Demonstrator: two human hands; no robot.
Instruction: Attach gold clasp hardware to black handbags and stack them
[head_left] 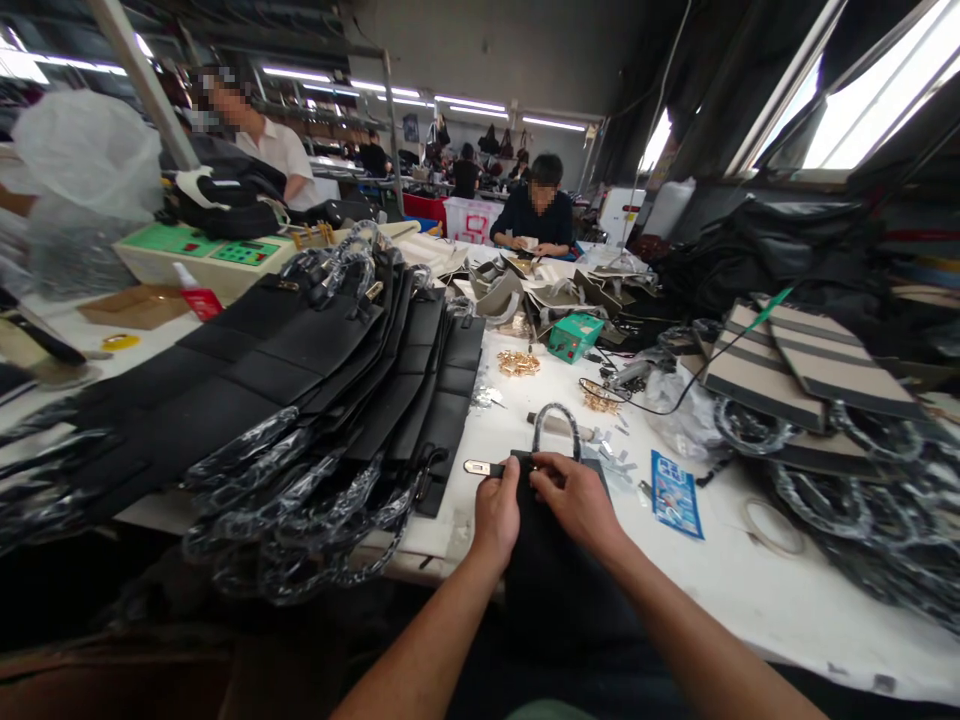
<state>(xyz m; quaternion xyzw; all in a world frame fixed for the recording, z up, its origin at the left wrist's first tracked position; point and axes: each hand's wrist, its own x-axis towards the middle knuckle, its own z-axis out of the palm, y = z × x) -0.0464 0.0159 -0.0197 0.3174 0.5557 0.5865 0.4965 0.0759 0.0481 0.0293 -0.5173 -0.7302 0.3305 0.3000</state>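
Note:
A black bag panel (pixel 551 560) with a plastic-wrapped handle (pixel 559 412) lies over the near table edge, between my two hands. My left hand (pixel 496 510) is closed on the panel's upper left edge, thumb on top. From beside that thumb a black strap (pixel 481 468) with a gold metal plate at its end sticks out to the left. My right hand (pixel 574 495) has its fingers bent and pinched at the panel's top edge, just below the handle. Whatever small part lies under those fingertips is hidden.
To the left lies a big stack of black bag panels (pixel 300 370) with wrapped handles. Gold hardware (pixel 517 363), a green box (pixel 575 338), a blue packet (pixel 676 495) and a tape roll (pixel 775 527) lie ahead and right. Beige panels (pixel 817 350) are piled right. A co-worker (pixel 536 215) sits opposite.

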